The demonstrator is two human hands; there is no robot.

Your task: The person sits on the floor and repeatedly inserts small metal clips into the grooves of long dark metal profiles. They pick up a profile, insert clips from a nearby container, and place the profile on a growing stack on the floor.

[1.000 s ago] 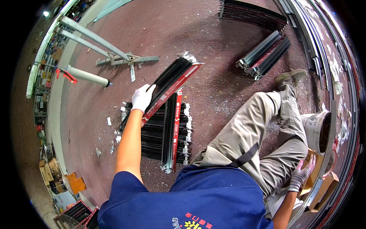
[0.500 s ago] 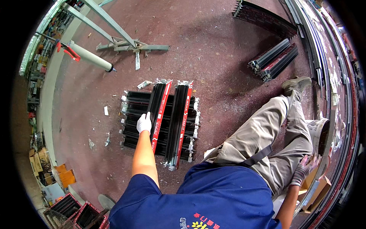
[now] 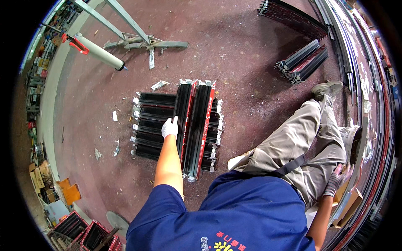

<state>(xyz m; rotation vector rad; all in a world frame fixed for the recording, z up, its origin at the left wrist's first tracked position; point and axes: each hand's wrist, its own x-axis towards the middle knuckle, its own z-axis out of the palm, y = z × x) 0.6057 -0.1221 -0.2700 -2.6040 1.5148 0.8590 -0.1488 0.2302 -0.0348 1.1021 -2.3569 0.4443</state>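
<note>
My left hand (image 3: 170, 128), in a white glove, grips the left edge of a black profile bar (image 3: 183, 106) with a red strip along its right side. That bar lies lengthwise on a layer of black profile bars (image 3: 155, 113) set crosswise on the floor. Close beside it on the right rests a second black profile bar (image 3: 201, 108), also with a red strip. Whitish, ragged bits show at the bars' ends. At the lower right, my right hand (image 3: 337, 180), in a grey striped glove, rests fingers outstretched beside my leg, against the edge of a metal strip (image 3: 356, 171).
A sealant gun (image 3: 100, 54) with red handle stands at upper left, near a grey metal stand (image 3: 146, 44). More black profiles (image 3: 303, 60) lie at upper right. Long profiles (image 3: 349, 58) line the right side. A cardboard box (image 3: 349, 207) stands near my right arm.
My left hand has shifted the left bar rightward, so the gap to the second bar has narrowed. My right hand stays in about the same place.
</note>
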